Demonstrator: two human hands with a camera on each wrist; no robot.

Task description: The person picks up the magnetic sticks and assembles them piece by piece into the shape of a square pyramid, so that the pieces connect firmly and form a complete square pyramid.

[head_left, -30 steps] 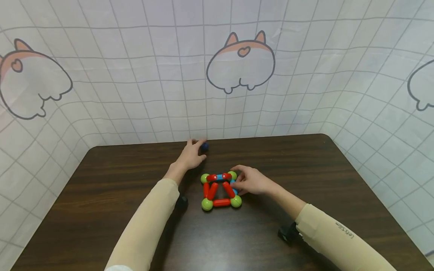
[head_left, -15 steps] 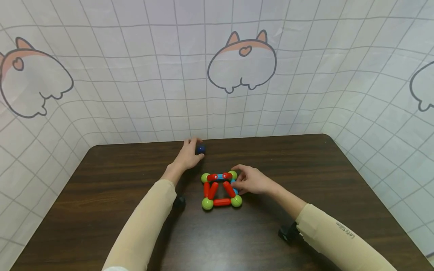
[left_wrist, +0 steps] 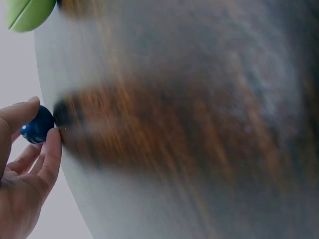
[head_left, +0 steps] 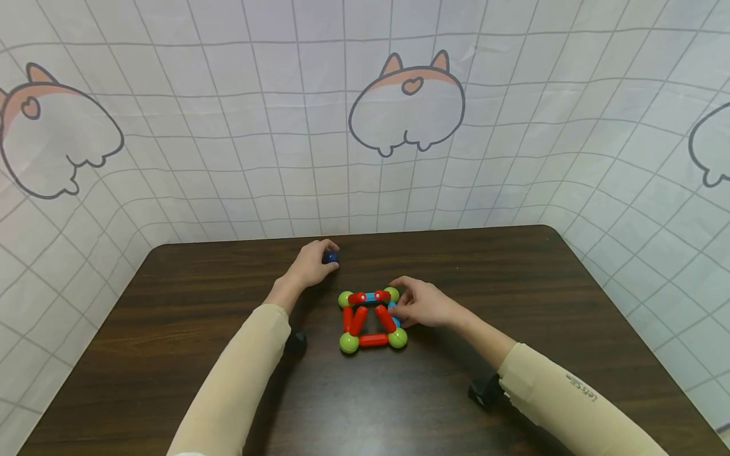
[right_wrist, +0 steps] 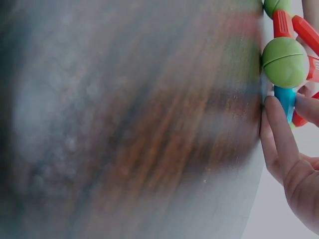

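My left hand pinches a dark blue ball near the table's back edge. In the left wrist view the ball sits between thumb and fingers, down by the tabletop. A magnetic building-stick frame lies mid-table, made of red and blue sticks with a green ball at each corner. Two red sticks, one of them the right slanted stick, rise from its front corners with free upper ends. My right hand holds the frame's right side, thumb and fingers about a blue stick; fingers partly cover that stick.
The dark wooden table has rounded back corners. A white gridded cloth with cartoon animal drawings hangs behind it and at both sides. A black wrist device hangs under the right forearm.
My left hand has closed round the blue ball and drawn it slightly left and toward me. The right hand and the frame have stayed in place.
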